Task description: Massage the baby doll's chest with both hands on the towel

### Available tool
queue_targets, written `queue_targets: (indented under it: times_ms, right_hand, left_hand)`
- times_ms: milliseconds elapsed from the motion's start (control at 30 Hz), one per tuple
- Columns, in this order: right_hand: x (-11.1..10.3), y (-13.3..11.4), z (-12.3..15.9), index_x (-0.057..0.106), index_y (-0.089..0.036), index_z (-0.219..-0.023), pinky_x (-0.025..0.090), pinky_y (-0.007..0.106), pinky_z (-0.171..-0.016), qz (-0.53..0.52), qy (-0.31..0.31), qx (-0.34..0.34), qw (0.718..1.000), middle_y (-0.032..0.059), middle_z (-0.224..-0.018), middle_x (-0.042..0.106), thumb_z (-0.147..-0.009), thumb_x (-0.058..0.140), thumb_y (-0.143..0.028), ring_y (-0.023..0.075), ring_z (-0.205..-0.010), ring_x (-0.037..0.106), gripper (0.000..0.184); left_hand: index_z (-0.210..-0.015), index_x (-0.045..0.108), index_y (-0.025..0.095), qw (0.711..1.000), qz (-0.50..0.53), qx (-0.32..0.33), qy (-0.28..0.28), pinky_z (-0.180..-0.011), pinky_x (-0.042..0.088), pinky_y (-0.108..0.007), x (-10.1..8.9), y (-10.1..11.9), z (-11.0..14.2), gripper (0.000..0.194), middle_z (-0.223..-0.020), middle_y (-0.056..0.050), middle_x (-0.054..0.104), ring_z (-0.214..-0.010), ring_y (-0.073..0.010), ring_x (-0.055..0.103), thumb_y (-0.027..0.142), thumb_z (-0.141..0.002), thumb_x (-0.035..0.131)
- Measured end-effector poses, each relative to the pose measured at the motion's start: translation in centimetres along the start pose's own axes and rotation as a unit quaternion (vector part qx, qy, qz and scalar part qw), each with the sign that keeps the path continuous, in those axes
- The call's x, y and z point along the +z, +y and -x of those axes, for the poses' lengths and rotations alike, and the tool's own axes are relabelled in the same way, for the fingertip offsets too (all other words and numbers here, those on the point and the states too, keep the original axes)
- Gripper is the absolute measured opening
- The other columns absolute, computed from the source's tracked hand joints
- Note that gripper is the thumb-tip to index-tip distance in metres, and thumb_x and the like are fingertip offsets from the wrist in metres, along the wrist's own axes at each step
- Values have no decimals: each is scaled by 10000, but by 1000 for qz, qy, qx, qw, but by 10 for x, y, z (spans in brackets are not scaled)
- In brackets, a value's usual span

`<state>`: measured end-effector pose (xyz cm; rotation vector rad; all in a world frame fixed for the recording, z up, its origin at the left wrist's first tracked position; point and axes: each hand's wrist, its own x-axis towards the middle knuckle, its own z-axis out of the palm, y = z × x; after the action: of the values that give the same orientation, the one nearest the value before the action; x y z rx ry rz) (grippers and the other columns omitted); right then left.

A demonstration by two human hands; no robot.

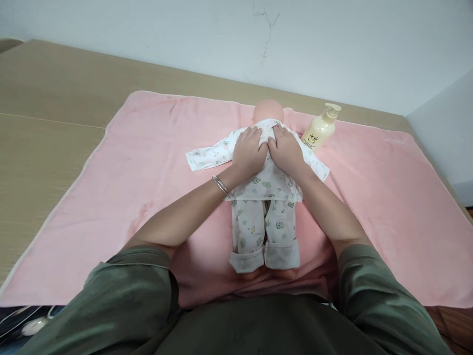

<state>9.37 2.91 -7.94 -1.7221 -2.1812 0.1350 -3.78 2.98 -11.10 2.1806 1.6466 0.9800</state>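
Note:
A baby doll point(268, 111) lies on a pink blanket, its head away from me and its feet towards me. It wears a white printed top point(263, 186) with spread sleeves and matching trousers point(280, 224) with turned-up cuffs. My left hand point(250, 150) rests flat on the left side of the upper part of the top, and a silver bangle point(220, 185) circles that wrist. Flat on the right side lies my right hand point(286, 149), its thumb close to the left thumb. Both hands are open, fingers pointing towards the doll's head. The doll's face is not visible.
The pink blanket point(155, 148) covers much of a wooden surface point(48, 84). A cream pump bottle point(320, 129) stands near the doll's right-hand sleeve. A white wall point(207, 39) with a crack runs along the back. Some cables and a pale object point(35, 325) show at bottom left.

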Motion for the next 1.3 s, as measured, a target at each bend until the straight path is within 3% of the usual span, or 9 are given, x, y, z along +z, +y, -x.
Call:
queue_targets:
  times_ms: [133, 267, 400, 600, 767, 900, 1033, 1167, 1300]
  right_hand:
    - [-3, -15, 16, 452, 61, -1407, 301, 486, -1217, 22, -7, -10, 1000, 253, -1478, 496, -955, 274, -223, 325, -1433, 419, 562]
    - [-10, -26, 29, 498, -4, -1388, 329, 524, -1200, 7, -10, -26, 1000, 214, -1464, 528, -948, 285, -208, 317, -1431, 426, 530]
    - [-10, -16, 17, 545, -46, -1339, 381, 529, -1155, -16, -23, -14, 999, 206, -1448, 546, -944, 294, -211, 332, -1413, 443, 496]
    - [3, 6, -5, 441, 33, -1411, 282, 531, -1210, 3, 0, 19, 1000, 250, -1518, 442, -932, 331, -242, 347, -1460, 364, 562]
    - [-3, -11, 12, 465, 11, -1400, 345, 537, -1171, 22, 4, 1, 1000, 239, -1457, 524, -941, 301, -226, 346, -1410, 446, 542]
    - [-16, -24, 22, 549, -30, -1314, 414, 507, -1117, 41, -21, -1, 999, 244, -1417, 558, -939, 301, -197, 350, -1380, 480, 479]
    - [-15, -11, 10, 634, -144, -1166, 474, 471, -1045, -3, -14, 15, 1000, 176, -1294, 652, -934, 322, -226, 325, -1281, 563, 397]
    - [-2, 8, -5, 605, -109, -1186, 392, 496, -1125, -23, 23, 13, 999, 180, -1336, 619, -929, 356, -255, 327, -1313, 522, 386]
    - [0, 5, -3, 574, -47, -1221, 393, 519, -1108, 8, 16, -6, 1000, 225, -1320, 615, -942, 335, -248, 363, -1289, 530, 419]
  left_hand:
    - [-1350, 557, 94, 999, 4, -31, -38, -1218, 327, -464, -10, -7, -13, 524, -1461, -150, 552, -1393, -286, 471, 315, -901, 399]
    - [-1342, 556, 96, 999, -20, -23, -36, -1200, 347, -471, -9, -9, -15, 510, -1444, -156, 567, -1367, -286, 496, 302, -912, 376]
    - [-1327, 551, 59, 997, -72, 16, -8, -1200, 338, -479, -4, 2, -1, 488, -1411, -187, 585, -1374, -298, 490, 252, -931, 342]
    - [-1324, 529, -37, 993, -102, 60, -22, -1206, 325, -481, -11, 23, 13, 508, -1434, -256, 537, -1397, -336, 458, 210, -938, 311]
    - [-1310, 550, 0, 995, -69, 6, -66, -1198, 348, -442, -20, 10, -9, 490, -1401, -208, 579, -1350, -305, 502, 200, -920, 334]
    - [-1209, 609, 58, 996, -69, 12, -61, -1132, 418, -455, -20, 4, -16, 441, -1279, -185, 651, -1232, -303, 576, 226, -922, 321]
    - [-1200, 600, -2, 994, -101, 31, -33, -1132, 400, -495, -15, 13, -3, 442, -1277, -245, 636, -1252, -342, 559, 191, -922, 317]
    - [-1189, 592, -13, 993, -104, 57, -7, -1126, 394, -504, -13, 24, 11, 417, -1311, -270, 608, -1296, -348, 530, 181, -928, 331]
    - [-993, 648, 90, 995, -94, 28, -24, -1033, 466, -469, -20, 22, 5, 304, -1130, -200, 683, -1150, -328, 604, 169, -888, 374]
